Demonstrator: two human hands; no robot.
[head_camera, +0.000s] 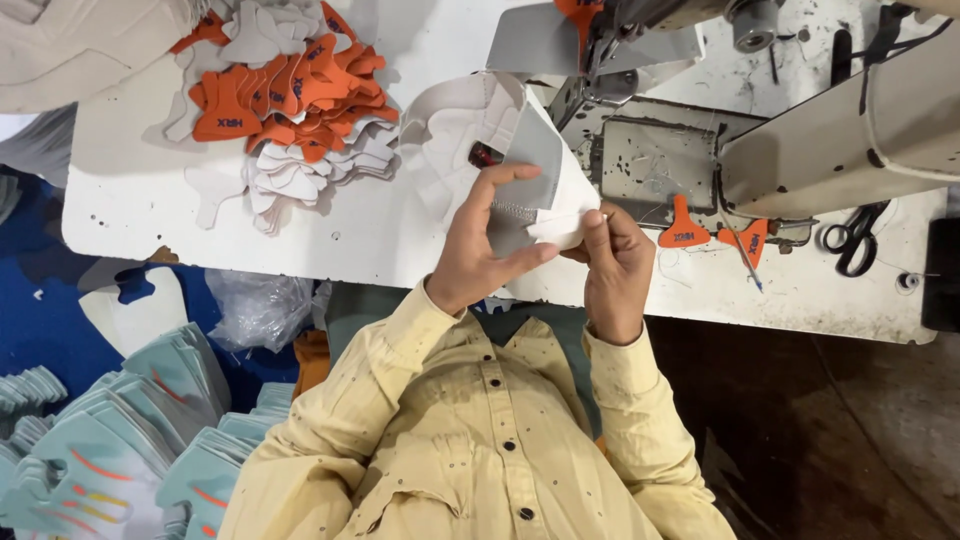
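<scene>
Both hands hold one grey and white cut fabric piece (540, 160) above the front edge of the white worktable (140, 200). My left hand (480, 245) pinches its lower left side, thumb and fingers on the stitched grey part. My right hand (612, 262) pinches the white lower right corner. The piece stands tilted up, its top reaching toward the sewing machine (850, 130). A small dark red object (484, 154) shows just behind the piece.
A heap of orange and white cut tabs (290, 95) lies at the table's back left. Two orange tabs (684, 228) lie by the machine base, black scissors (852, 238) further right. Stacks of pale teal cut pieces (110, 440) sit on the floor at lower left.
</scene>
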